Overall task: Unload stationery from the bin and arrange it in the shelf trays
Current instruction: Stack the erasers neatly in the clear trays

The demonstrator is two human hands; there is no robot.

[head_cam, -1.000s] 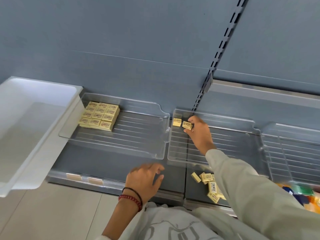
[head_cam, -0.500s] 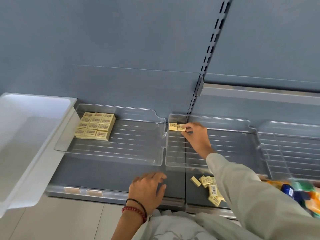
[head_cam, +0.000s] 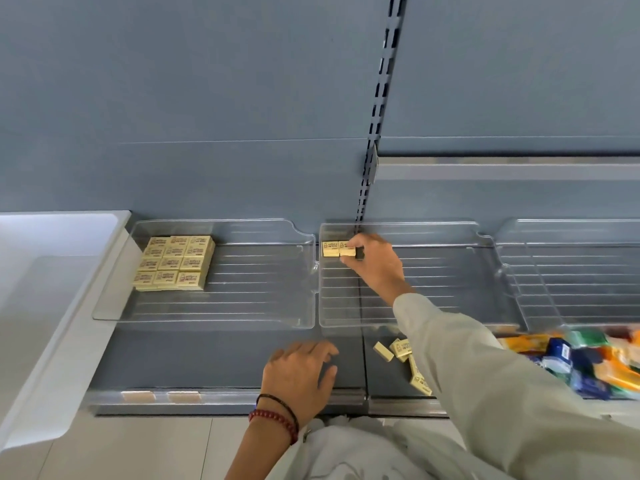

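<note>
View from my head camera, looking down at a grey shop shelf (head_cam: 207, 358) with three clear plastic trays side by side.

My right hand (head_cam: 372, 263) reached into the back left corner of the middle tray (head_cam: 346, 317). Its thumb and fingertips pinched the second eraser (head_cam: 347, 249), which sat on the tray floor touching the first eraser (head_cam: 330, 248). My left hand (head_cam: 299, 379) rested palm down on the bare shelf in front of the trays, fingers loosely spread, holding nothing.

I judged the job to be partly done. The left tray (head_cam: 242, 306) held a tidy block of erasers (head_cam: 175, 263) in its back left corner, in rows and seemingly stacked. The middle tray held only the two just described, so its row had barely begun. The right tray (head_cam: 571, 271) looked empty. A few loose erasers (head_cam: 401, 349) lay scattered on the shelf below my right sleeve, waiting to be placed.

Colourful packets (head_cam: 571, 355) were heaped at the lower right, blurred; I could not tell what held them. A white tub (head_cam: 52, 237) stood at the far left, with nothing visible inside. Two bracelets (head_cam: 277, 415) circled my left wrist.

Nothing blocked the middle tray, though my own right forearm hid part of the loose erasers.
</note>
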